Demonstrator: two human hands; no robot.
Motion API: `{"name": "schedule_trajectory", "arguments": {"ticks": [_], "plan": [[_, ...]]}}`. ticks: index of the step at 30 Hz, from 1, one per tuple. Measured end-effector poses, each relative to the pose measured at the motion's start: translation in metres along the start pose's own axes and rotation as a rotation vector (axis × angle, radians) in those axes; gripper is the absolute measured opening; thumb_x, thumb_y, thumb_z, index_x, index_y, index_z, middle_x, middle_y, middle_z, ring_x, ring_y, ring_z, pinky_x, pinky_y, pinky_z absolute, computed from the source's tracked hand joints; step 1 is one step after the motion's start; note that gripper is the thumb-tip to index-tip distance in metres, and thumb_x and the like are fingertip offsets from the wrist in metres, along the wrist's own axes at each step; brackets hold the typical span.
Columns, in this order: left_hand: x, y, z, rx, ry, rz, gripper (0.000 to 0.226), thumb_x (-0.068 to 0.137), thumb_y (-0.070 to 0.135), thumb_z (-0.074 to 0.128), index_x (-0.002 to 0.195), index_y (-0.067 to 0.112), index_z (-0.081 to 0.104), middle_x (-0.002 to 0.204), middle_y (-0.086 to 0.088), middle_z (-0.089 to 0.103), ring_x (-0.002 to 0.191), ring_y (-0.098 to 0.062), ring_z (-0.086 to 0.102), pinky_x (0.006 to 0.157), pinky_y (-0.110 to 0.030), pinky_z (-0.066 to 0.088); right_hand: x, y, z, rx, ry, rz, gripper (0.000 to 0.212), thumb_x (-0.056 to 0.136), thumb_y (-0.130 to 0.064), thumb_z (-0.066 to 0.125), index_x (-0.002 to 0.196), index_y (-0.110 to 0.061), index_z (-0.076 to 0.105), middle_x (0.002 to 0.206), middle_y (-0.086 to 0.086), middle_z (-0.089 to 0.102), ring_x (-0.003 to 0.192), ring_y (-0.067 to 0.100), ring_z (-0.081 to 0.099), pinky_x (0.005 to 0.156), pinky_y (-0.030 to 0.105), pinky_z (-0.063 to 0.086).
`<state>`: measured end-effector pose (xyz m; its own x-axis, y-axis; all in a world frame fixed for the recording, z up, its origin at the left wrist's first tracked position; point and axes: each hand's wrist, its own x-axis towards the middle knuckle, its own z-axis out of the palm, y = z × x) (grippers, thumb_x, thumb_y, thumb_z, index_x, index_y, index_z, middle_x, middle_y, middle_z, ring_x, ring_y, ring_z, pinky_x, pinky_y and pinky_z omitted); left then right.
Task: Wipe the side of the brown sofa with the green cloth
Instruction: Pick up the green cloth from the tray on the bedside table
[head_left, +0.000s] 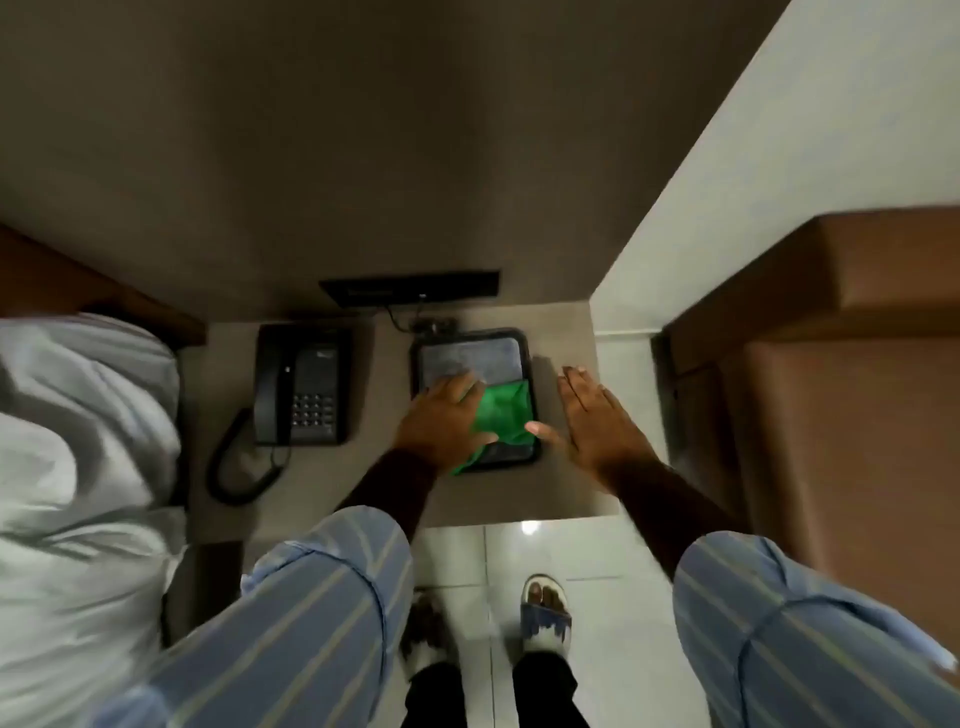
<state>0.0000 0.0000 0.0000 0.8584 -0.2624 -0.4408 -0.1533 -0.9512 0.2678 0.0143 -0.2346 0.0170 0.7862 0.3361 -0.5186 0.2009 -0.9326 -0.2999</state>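
Observation:
A green cloth (505, 415) lies crumpled on a black tray (470, 343) that sits on a grey bedside table (488, 493). My left hand (441, 421) rests on the cloth's left part, fingers spread over it and the tray. My right hand (597, 415) hovers flat and empty just right of the tray, thumb near the cloth's edge. The brown sofa (841, 405) stands at the right, its side facing the table, apart from both hands.
A black telephone (301, 387) with a coiled cord sits left of the tray. A bed with white bedding (78, 467) fills the left. A dark wall panel (410, 288) is behind the table. White tiled floor (498, 551) and my sandalled feet lie below.

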Motion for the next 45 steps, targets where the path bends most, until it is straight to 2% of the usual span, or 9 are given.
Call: {"name": "schedule_trajectory", "arguments": {"ticks": [4,8,11,13,16,21,30,38,45], "plan": [[0.027,-0.001,0.067,0.064,-0.039,-0.090,0.077,0.093,0.056,0.061,0.157,0.022,0.036,0.167,-0.007,0.028,0.152,-0.032,0.029,0.121,-0.047,0.027,0.014,0.027,0.070,-0.002,-0.064,0.010,0.103,0.100,-0.077,0.033,0.170,-0.003,0.021,0.179,0.017,0.019,0.169,0.029,0.015,0.137,0.043,0.018],[0.038,-0.007,0.104,0.080,0.031,-0.117,0.069,0.091,0.047,0.067,0.152,0.026,0.045,0.161,-0.009,0.040,0.144,-0.035,0.040,0.113,-0.048,0.037,0.018,0.045,0.117,0.053,-0.134,0.036,0.114,0.090,-0.084,0.016,0.173,-0.006,0.010,0.183,0.011,0.000,0.170,0.023,-0.001,0.138,0.041,0.007],[0.047,-0.010,0.111,0.079,0.098,-0.106,0.053,0.089,0.023,0.069,0.141,0.018,0.060,0.147,-0.014,0.055,0.128,-0.042,0.053,0.099,-0.051,0.050,0.017,0.051,0.133,0.026,-0.149,0.010,0.117,0.087,-0.086,0.006,0.173,-0.008,-0.001,0.181,0.008,-0.015,0.169,0.022,-0.013,0.139,0.041,0.000],[0.052,-0.009,0.107,0.090,0.122,-0.079,0.045,0.089,0.008,0.064,0.133,0.011,0.065,0.138,-0.017,0.062,0.117,-0.044,0.059,0.091,-0.051,0.056,0.017,0.052,0.132,0.027,-0.153,0.004,0.112,0.091,-0.083,0.011,0.173,-0.008,-0.001,0.181,0.008,-0.016,0.169,0.021,-0.015,0.139,0.041,-0.001],[0.053,0.001,0.083,0.065,0.120,-0.068,0.039,0.092,0.005,0.059,0.130,0.006,0.065,0.132,-0.020,0.063,0.114,-0.046,0.059,0.086,-0.053,0.057,0.015,0.050,0.115,0.034,-0.163,-0.007,0.103,0.099,-0.077,0.021,0.173,-0.008,0.003,0.183,0.008,-0.008,0.170,0.021,-0.007,0.140,0.041,0.004],[0.029,0.022,0.033,0.003,0.198,-0.154,0.045,0.092,0.008,0.062,0.137,0.004,0.057,0.133,-0.023,0.060,0.119,-0.044,0.057,0.096,-0.053,0.054,-0.006,0.039,0.062,-0.002,-0.050,-0.045,0.111,0.090,-0.082,0.008,0.173,-0.008,0.015,0.182,0.012,0.008,0.170,0.025,0.005,0.138,0.040,0.008],[-0.075,0.098,-0.034,-0.100,0.318,-0.213,0.049,0.101,0.018,0.058,0.147,0.007,0.048,0.145,-0.018,0.049,0.129,-0.036,0.052,0.110,-0.044,0.048,-0.106,0.029,-0.019,-0.070,0.065,-0.046,0.121,0.081,-0.087,-0.008,0.174,-0.009,0.002,0.182,0.010,-0.006,0.170,0.023,-0.008,0.140,0.044,0.002],[-0.175,0.178,-0.011,-0.244,0.363,-0.238,0.045,0.101,0.018,0.058,0.144,0.005,0.050,0.141,-0.020,0.051,0.128,-0.037,0.053,0.111,-0.047,0.047,-0.235,0.043,0.005,-0.112,0.121,0.027,0.109,0.091,-0.079,-0.001,0.173,-0.008,-0.005,0.182,0.011,-0.012,0.170,0.025,-0.012,0.140,0.048,0.001],[-0.229,0.240,0.047,-0.355,0.336,-0.292,0.036,0.100,0.012,0.057,0.134,0.000,0.058,0.128,-0.022,0.057,0.110,-0.039,0.061,0.096,-0.046,0.051,-0.331,0.094,0.045,-0.102,0.146,0.082,0.095,0.107,-0.072,0.023,0.174,-0.008,0.000,0.183,0.009,-0.005,0.170,0.022,-0.006,0.140,0.046,0.005]]}}
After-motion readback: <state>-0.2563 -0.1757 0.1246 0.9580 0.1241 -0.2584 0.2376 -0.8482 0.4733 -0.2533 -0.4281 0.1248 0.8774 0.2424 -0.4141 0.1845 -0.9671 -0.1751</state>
